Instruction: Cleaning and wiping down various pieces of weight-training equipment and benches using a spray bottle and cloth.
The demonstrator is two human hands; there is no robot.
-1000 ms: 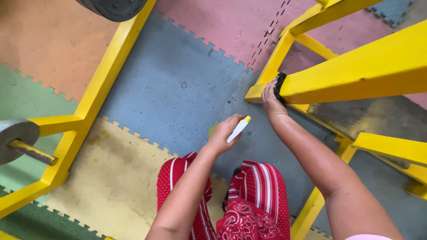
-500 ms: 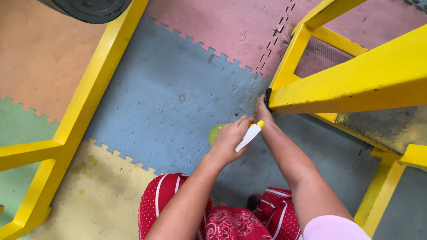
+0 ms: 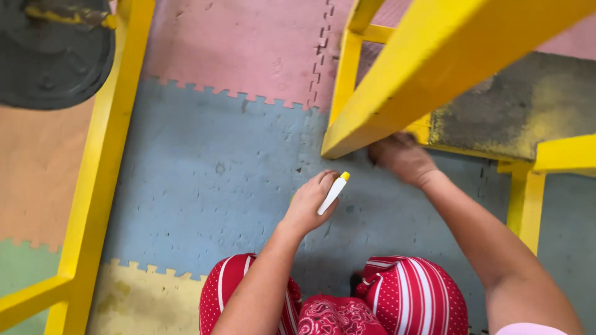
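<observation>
Underfoot, a floor of interlocking foam mats, toothed edges locked together. Blue mat in the middle, scuffed and pitted with small dents. Beyond the blue mat, a pink mat; to its left, an orange mat; nearer and to the left of it, a stained yellow mat and a sliver of green mat. Standing along the blue mat's left edge, a yellow metal frame, with a dark weight plate at its far end, over the orange mat. Planted at the blue mat's far right corner, a second yellow frame, a grimy grey patch of floor showing through it.
</observation>
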